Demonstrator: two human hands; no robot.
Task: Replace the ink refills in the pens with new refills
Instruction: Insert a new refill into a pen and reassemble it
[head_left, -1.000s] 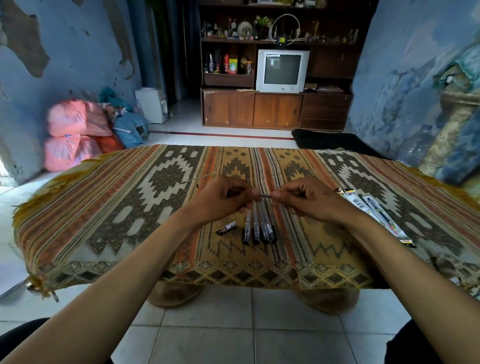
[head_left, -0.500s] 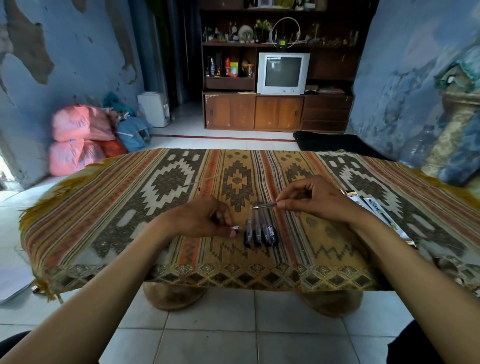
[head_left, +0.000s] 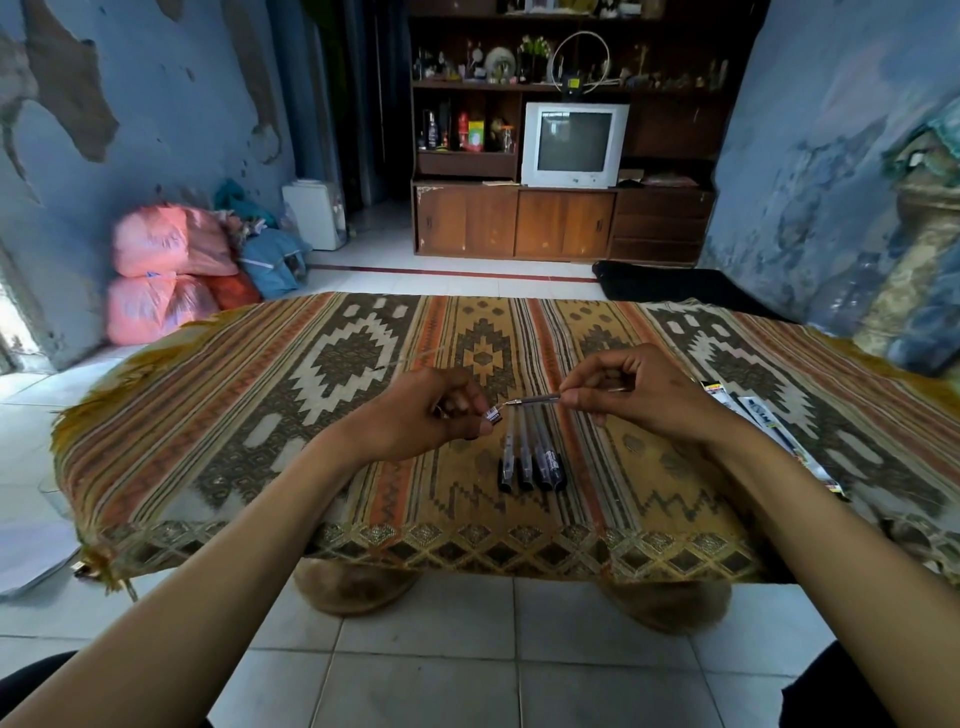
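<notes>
My counter wears an orange, brown and cream diamond-patterned cloth; the pens are clear with black ends.

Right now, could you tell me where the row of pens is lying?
Head view: the row of pens lies mid-table on the patterned cloth, just below both hands.

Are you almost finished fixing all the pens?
Hard to say. One loose refill already lies apart on the tablecloth. Now the right hand holds a pen, and the left hand holds its cap. Four capped pens wait; whether they're done doesn't show. Refill packets lie right.
</notes>
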